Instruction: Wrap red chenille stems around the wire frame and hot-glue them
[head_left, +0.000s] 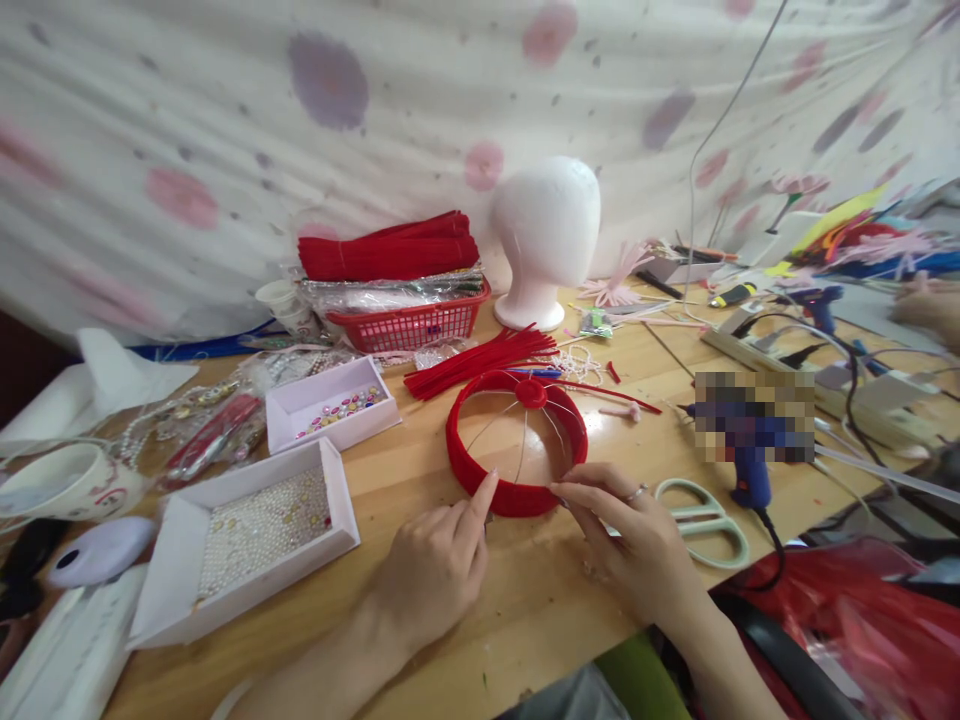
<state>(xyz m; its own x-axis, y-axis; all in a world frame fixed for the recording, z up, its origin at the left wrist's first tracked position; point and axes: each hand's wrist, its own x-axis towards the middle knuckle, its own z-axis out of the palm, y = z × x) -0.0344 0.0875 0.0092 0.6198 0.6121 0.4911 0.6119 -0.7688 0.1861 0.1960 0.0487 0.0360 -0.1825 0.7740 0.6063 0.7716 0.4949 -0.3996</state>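
Note:
A red fuzzy hoop lies on the table, with thin wires running across its inside to a small red disc at the far side. My left hand grips the hoop's near edge, index finger laid over the band and the other fingers curled. On the near right part of the band, my right hand pinches with thumb and fingertips; a ring is on one finger. Pale green scissors lie just beside my right hand. Behind the hoop is a bundle of red pipe cleaners.
White boxes of beads and gems stand left. A red basket and a white foam head are behind. To the right are a blue glue gun, its cable and a power strip. Another person's hand shows far right.

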